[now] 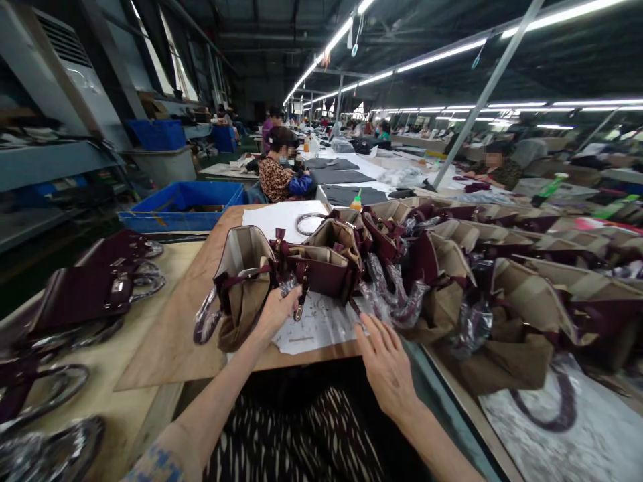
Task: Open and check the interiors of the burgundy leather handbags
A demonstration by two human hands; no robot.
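Observation:
A dark maroon handbag (321,271) with a beige lining stands open on the board in front of me. My left hand (280,311) is closed at its near left side, by a clear plastic wrapping and a hanging strap with metal fittings (300,298); its fingertips pinch part of the bag, though exactly which part is hard to see. My right hand (386,361) is open, fingers stretched forward over the board's right edge, close to a thin maroon strap end (354,307). Left of the bag, another open handbag (244,288) shows its brown lining turned outward.
Rows of similar open bags (532,294) with plastic-wrapped handles crowd the right. Flat maroon bags (83,298) lie on the left table. White paper (316,331) covers part of the wooden board (165,341). Beyond are a blue bin (181,207) and a seated co-worker (278,174).

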